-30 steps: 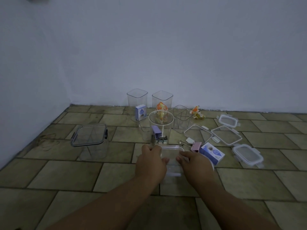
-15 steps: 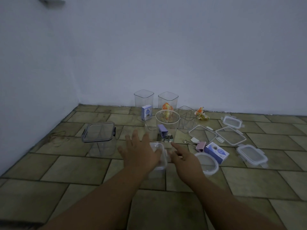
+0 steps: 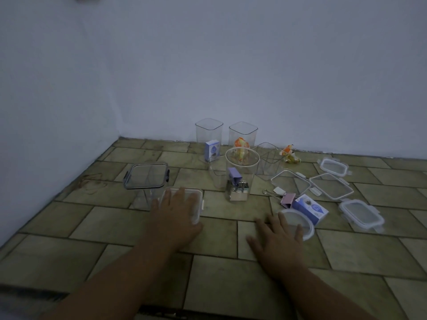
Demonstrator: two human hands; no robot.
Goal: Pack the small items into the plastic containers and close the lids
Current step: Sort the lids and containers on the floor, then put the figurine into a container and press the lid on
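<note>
Two hands out. Left hand (image 3: 179, 210) lies flat, fingers spread, on the small box (image 3: 184, 205); right hand (image 3: 276, 236), open, touches the round lid (image 3: 305, 224). Round jar (image 3: 241, 174) stands beyond, between them, slightly nearer the right.

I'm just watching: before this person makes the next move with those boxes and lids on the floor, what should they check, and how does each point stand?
1. Left hand flat on the small lidded container: ok.
2. That lid's clips snapped shut: cannot tell, too dim.
3. Right hand over the round lid: ok; whether it grips the lid, cannot tell.
4. Round jar open, ready for that lid: ok.
5. All small items packed: not ok, the blue box and pink clip lie loose on the floor.
6. Large container lidded: ok.
</note>
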